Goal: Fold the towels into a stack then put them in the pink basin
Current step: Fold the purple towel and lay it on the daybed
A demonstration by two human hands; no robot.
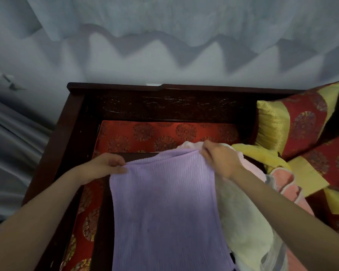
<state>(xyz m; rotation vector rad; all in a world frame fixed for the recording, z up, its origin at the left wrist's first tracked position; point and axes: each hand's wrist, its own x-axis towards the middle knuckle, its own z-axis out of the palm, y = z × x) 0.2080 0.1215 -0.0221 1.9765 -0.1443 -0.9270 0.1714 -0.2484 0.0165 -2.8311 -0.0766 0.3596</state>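
Observation:
A lilac ribbed towel (pixel 164 208) hangs stretched in front of me, running down past the bottom of the view. My left hand (pixel 108 166) pinches its top left corner. My right hand (pixel 219 157) grips its top right corner. Under my right arm lies a heap of other towels: a pale cream one (pixel 241 218), a pink one (pixel 284 182) and a yellow one (pixel 256 153). No pink basin shows in this view.
A dark wooden seat frame (pixel 164 103) with a carved back holds a red patterned cushion (pixel 164 133). Red and yellow pillows (pixel 299 118) lean at the right. A white wall and grey curtain (pixel 10 145) lie behind and to the left.

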